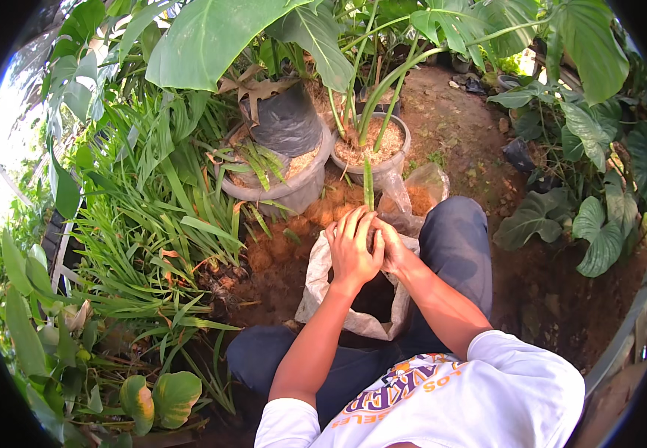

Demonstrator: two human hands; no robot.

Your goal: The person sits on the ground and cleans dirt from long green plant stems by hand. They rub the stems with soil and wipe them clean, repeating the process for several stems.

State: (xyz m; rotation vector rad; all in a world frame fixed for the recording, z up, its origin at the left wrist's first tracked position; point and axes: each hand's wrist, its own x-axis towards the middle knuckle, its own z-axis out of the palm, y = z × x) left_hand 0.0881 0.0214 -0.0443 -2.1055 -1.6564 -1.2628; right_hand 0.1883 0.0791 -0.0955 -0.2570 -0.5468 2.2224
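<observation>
Both hands meet above an open white woven sack (315,280) that holds dark soil. My left hand (351,241) and my right hand (392,243) are cupped together around something mostly hidden by the fingers. A long green leaf (368,185) stands up from between the fingertips, pointing away from me. What lies inside the palms cannot be seen. Just beyond the hands are a clear plastic bag (438,182) and several brown fibrous clumps (332,204) on the ground.
Ahead stand a large grey pot (295,193) with a black plastic grow bag (290,123) in it, and a round pot (379,168) with a big-leafed plant. Dense strap-leaved plants (161,196) fill the left side; broad-leaved plants (598,224) stand at the right.
</observation>
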